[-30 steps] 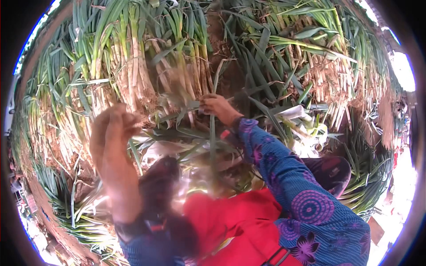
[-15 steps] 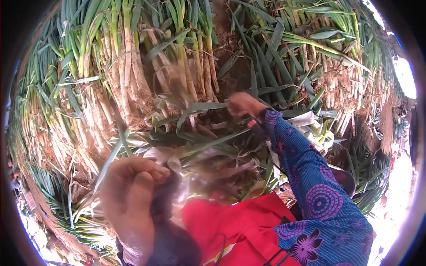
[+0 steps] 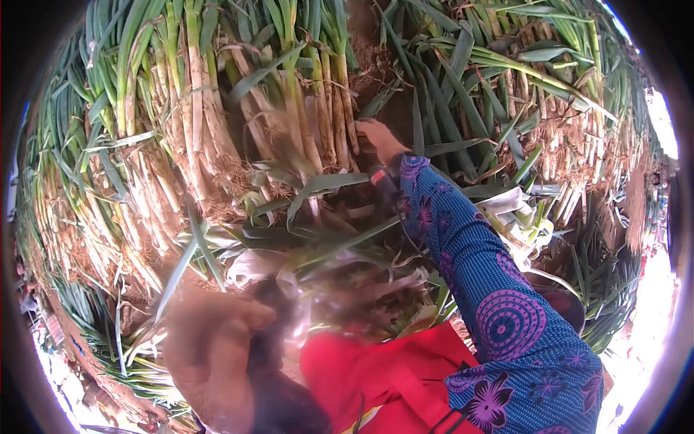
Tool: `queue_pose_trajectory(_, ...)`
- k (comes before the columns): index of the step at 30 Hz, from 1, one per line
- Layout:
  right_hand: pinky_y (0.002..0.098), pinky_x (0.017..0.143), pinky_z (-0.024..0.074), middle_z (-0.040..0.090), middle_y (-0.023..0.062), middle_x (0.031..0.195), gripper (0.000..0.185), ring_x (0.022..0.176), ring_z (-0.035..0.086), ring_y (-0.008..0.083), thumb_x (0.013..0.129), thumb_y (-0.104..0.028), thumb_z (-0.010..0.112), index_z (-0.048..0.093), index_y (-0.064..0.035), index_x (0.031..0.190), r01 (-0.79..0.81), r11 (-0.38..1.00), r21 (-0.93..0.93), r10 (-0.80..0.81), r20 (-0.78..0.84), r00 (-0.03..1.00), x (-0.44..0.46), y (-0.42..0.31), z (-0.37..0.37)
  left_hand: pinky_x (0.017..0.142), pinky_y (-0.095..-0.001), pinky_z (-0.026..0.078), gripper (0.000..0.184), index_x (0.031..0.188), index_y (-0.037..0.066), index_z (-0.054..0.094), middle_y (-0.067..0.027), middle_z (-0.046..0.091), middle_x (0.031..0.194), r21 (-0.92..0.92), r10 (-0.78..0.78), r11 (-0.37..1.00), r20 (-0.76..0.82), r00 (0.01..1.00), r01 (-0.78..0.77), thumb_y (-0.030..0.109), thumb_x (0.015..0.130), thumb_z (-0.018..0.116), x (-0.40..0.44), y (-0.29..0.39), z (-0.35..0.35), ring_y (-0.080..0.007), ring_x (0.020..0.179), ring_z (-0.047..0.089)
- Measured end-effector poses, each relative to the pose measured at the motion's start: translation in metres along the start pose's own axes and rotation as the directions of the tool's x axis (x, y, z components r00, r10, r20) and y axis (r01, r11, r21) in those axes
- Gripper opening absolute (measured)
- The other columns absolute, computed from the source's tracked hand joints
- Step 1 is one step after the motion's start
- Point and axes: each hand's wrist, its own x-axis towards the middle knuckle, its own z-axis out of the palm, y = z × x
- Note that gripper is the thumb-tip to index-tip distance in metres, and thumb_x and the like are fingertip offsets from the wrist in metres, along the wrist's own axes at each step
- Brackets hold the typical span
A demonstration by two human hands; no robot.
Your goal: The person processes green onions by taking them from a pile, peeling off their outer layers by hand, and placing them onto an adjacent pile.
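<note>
My right hand (image 3: 381, 140) reaches forward with its fingers stretched out, at the right edge of an upright bunch of long green onions (image 3: 334, 108). The fingertips are beside the outermost stalk; whether they touch it I cannot tell. A dark band with a red part sits at that wrist. Close to the camera, my left hand (image 3: 217, 351) is blurred, its fingers curled in and the thumb against them. Anything inside it is hidden. Loose leaves and peeled onion skins (image 3: 264, 264) lie on the ground between the hands.
More bundled green onions (image 3: 155, 181) stand along the left, roots downward. Another heap of onions (image 3: 549, 130) leans at the right. A strip of bare soil (image 3: 365, 36) runs between them. Red cloth (image 3: 405, 369) covers my lap, and peeled scraps (image 3: 510, 217) lie beside my right sleeve.
My right hand has moved forward and slightly left to the onion bunch, and its fingers have stretched out. The left hand has dropped slightly and stays curled.
</note>
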Motion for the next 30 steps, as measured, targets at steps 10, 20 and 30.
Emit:
queue_pose_trajectory(10,0.0332,0.078,0.0496,0.062,0.0067,0.1,0.043,0.095,0.059,0.0198,0.086,-0.036,0.061,0.058,-0.0091,0.12,0.185,0.976,0.116,-0.219,0.507,0.834,-0.006,-0.014,0.0,0.076,-0.0309,0.05,0.019,0.098,-0.003,0.054,-0.0125,0.059,0.085,-0.025,-0.034,0.999,0.122,0.992,0.037,0.015,0.093,0.057,0.009,-0.002,0.004,-0.0179,0.079,0.059)
queue_pose_trajectory(20,0.0327,0.056,0.0435,0.059,0.0099,0.071,0.025,0.061,0.057,0.0221,0.082,-0.021,0.057,0.055,0.0027,0.089,0.538,0.77,-0.343,-0.492,0.218,0.843,-0.014,0.013,0.053,0.083,-0.0299,0.05,0.016,0.107,-0.002,0.058,-0.0124,0.063,0.099,-0.007,-0.152,0.988,0.169,0.974,0.156,0.004,0.094,0.052,0.006,0.006,0.008,-0.0189,0.09,0.062)
queue_pose_trajectory(30,0.0323,0.069,0.05,0.063,0.0047,0.097,0.029,0.087,0.061,0.0201,0.087,-0.028,0.064,0.059,-0.0084,0.108,-0.001,0.883,0.468,-0.219,0.416,0.883,-0.058,-0.037,0.077,0.076,-0.0264,0.05,0.014,0.097,-0.003,0.057,-0.0099,0.063,0.088,0.018,-0.068,0.998,0.112,0.991,0.067,0.01,0.093,0.057,0.002,0.009,0.02,-0.0138,0.081,0.061)
